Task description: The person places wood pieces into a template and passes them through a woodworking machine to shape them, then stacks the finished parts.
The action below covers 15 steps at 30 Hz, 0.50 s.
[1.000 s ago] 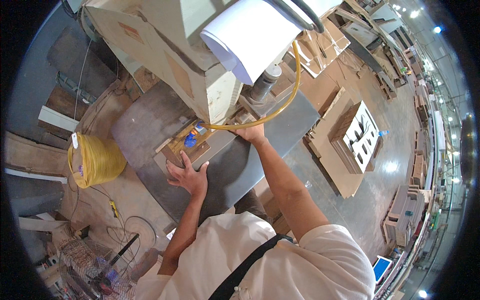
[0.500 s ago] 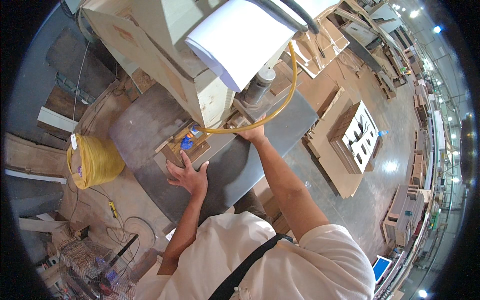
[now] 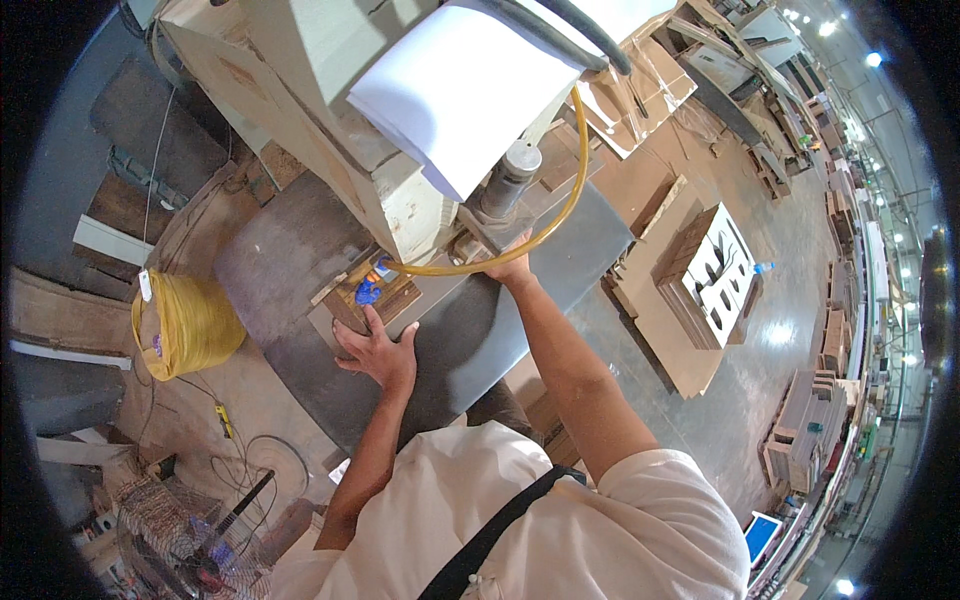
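My left hand [image 3: 378,350] lies with spread fingers at the near edge of a flat brown board [image 3: 322,322] on the grey machine table [image 3: 290,235]. Its fingertips are close to a blue fitting [image 3: 367,292] above a slatted wooden block [image 3: 402,296]. My right hand [image 3: 512,266] reaches in under a metal cylinder [image 3: 512,180] of the machine; the yellow hose [image 3: 568,215] passes in front of it, and its fingers are mostly hidden. The pale machine body [image 3: 400,215] stands over the table's far side.
White paper sheets [image 3: 450,100] drape over the machine. A yellow sack [image 3: 190,320] stands on the left floor, with a wire-guarded fan [image 3: 190,545] below it. Right of the table, a stack of cut-out panels [image 3: 712,275] rests on a large brown sheet [image 3: 690,370].
The machine body, its paper, the cylinder and the blue fitting appear slightly farther left and lower. Both hands stay almost in place.
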{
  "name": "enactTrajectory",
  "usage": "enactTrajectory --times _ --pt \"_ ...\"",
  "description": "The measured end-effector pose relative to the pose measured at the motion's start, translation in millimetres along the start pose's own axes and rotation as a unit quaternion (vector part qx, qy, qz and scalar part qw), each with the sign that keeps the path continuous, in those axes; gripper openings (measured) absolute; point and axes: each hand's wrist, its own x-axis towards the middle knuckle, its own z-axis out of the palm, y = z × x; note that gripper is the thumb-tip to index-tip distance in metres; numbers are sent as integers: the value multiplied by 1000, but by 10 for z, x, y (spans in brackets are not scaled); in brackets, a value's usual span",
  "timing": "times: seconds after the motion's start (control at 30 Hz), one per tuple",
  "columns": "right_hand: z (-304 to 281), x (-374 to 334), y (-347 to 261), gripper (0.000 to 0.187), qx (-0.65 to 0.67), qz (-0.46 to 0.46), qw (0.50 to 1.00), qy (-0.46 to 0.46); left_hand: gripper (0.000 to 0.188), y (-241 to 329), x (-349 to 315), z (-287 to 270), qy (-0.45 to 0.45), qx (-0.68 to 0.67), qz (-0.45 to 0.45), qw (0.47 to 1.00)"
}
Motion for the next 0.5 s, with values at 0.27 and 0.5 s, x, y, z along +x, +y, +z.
enactTrajectory --times 0.27,0.5 --pt "-78 60 44 73 14 1 1000 -25 98 82 21 24 -23 -18 -16 999" --pt "-65 90 114 71 -4 1 999 -42 100 128 3 93 -12 -16 -8 1000"
